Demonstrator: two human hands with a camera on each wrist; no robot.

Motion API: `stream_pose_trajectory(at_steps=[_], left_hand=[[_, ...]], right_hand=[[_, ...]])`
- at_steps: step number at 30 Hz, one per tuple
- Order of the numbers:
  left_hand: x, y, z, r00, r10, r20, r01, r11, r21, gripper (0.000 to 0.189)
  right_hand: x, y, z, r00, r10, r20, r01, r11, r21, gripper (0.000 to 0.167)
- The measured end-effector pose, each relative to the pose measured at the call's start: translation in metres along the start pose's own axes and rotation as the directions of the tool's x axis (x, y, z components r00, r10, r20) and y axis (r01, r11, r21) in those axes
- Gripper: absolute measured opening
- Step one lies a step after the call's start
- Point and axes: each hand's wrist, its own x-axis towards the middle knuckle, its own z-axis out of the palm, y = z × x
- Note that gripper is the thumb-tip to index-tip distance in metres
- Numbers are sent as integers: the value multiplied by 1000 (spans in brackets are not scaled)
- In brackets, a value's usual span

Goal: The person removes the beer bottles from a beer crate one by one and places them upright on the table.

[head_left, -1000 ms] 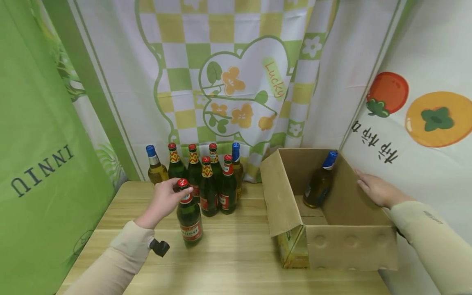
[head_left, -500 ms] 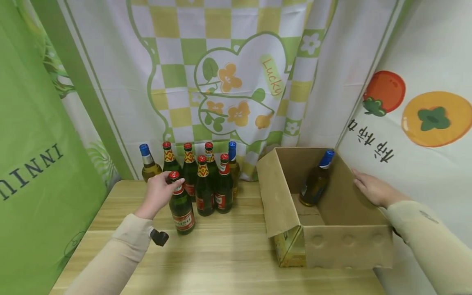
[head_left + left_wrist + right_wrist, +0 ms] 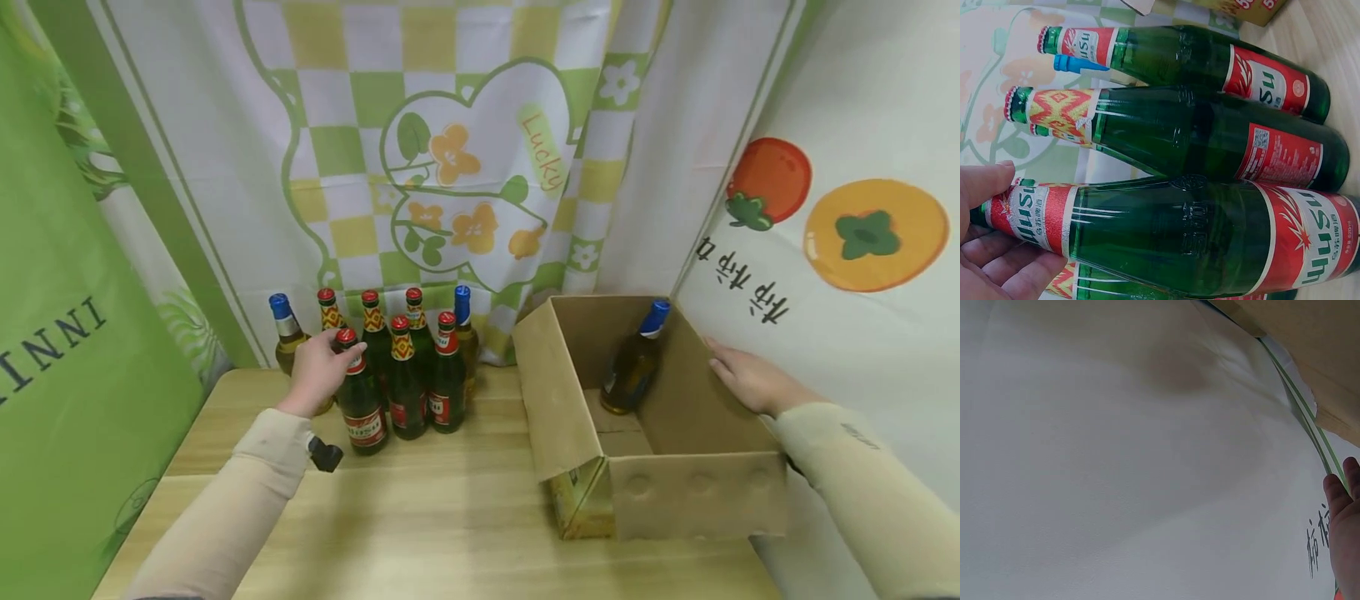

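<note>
In the head view my left hand [image 3: 317, 372] grips a green beer bottle [image 3: 363, 412] by its neck, just below the red cap. The bottle stands upright at the front left of a group of bottles. Close up in the left wrist view, the fingers and thumb wrap the red neck label of this beer bottle [image 3: 1172, 234]. My right hand [image 3: 753, 382] lies along the right side of an open cardboard box [image 3: 697, 500], fingers extended. Inside the box, one amber bottle [image 3: 630, 375] with a blue cap stands near the back.
Beside the held bottle stand green bottles with a patterned neck [image 3: 405, 392] and a red neck [image 3: 447, 383]. Amber blue-capped bottles [image 3: 281, 321] flank the group. The wooden table [image 3: 435, 533] carries everything; printed curtains [image 3: 480, 167] hang behind.
My left hand has moved the beer bottle back and slightly left, in beside the other bottles. The right hand stays at the box's side. The head view has shifted slightly.
</note>
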Motion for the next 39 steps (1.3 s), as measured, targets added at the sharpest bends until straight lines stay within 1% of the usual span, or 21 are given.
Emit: stream_pose_trajectory(at_steps=[3,6,8,10,12,14,16,19,22,25,27,31,36,39], left_hand=[[2,-3,0,1000,-24,17,24,1000,4,28],[5,-4,1,1000,-11,22,12,1000,-20,27],[6,-4,1,999,-13,37,14,999,-43,27],[5,-6,0,998,-30,50,32,998,-56,28],[4,-7,0,997,-51,64,54,997,-53,29],[2,-9,0,996,-59,68,61,997,-37,30],[3,-9,0,997,-43,65,45,998,-32,30],[6,-7,1,997,-21,69,25,999,-47,33],[10,-5,3,997,-18,71,22,999,-47,33],[11,-7,5,997,-16,77,18,999,-32,30],[12,-8,5,997,2,75,-1,1000,-16,28],[16,-9,5,997,36,66,-35,999,-12,25],[22,-8,1,996,41,75,-41,999,-4,27],[23,-7,0,995,29,99,-29,1000,-2,28]], right_hand=[[0,-2,2,1000,-19,-8,19,1000,-6,45],[-1,-2,2,1000,-21,-22,21,1000,-5,43],[0,-2,2,1000,-14,-25,13,1000,-5,43],[2,-2,3,1000,-4,-13,4,1000,-7,44],[4,-3,6,1000,1,3,-1,1000,-8,45],[6,-4,7,1000,6,22,-6,1000,-3,46],[5,-3,8,999,18,33,-19,1000,12,46],[4,-1,6,999,35,23,-36,999,20,45],[3,2,4,999,35,10,-35,999,11,45],[2,2,2,999,33,18,-33,999,0,46],[1,1,0,999,36,25,-36,999,-2,46],[0,-2,-2,998,49,36,-49,999,3,47],[-1,-3,-2,997,60,43,-60,998,2,47],[-2,-2,-2,997,61,37,-61,998,2,47]])
